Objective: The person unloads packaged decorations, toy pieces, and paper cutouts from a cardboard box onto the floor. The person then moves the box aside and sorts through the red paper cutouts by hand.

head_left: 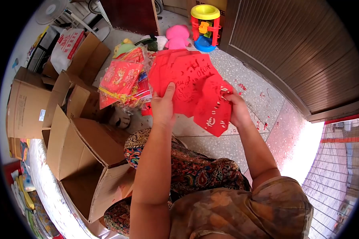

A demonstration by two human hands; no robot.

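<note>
My left hand (164, 105) is closed on a fanned stack of red paper cut-outs (183, 75), thumb on top. Patterns of small holes are cut through the sheets. In my right hand (237, 107) I grip the edge of a smaller red paper cut-out (214, 107), which overlaps the stack's right side. It has a pointed lower end, and pale floor shows through its holes. Left of the stack lies a pile of clear plastic packets (123, 77) with red and gold printed contents. Most of my fingers are hidden behind the paper.
Open cardboard boxes (77, 159) stand close on my left. A pink plush toy (177, 36) and a yellow, red and blue plastic toy (205, 28) sit beyond the paper. Red scraps (263, 95) litter the tiled floor. A brown ribbed door (299, 51) bounds the right.
</note>
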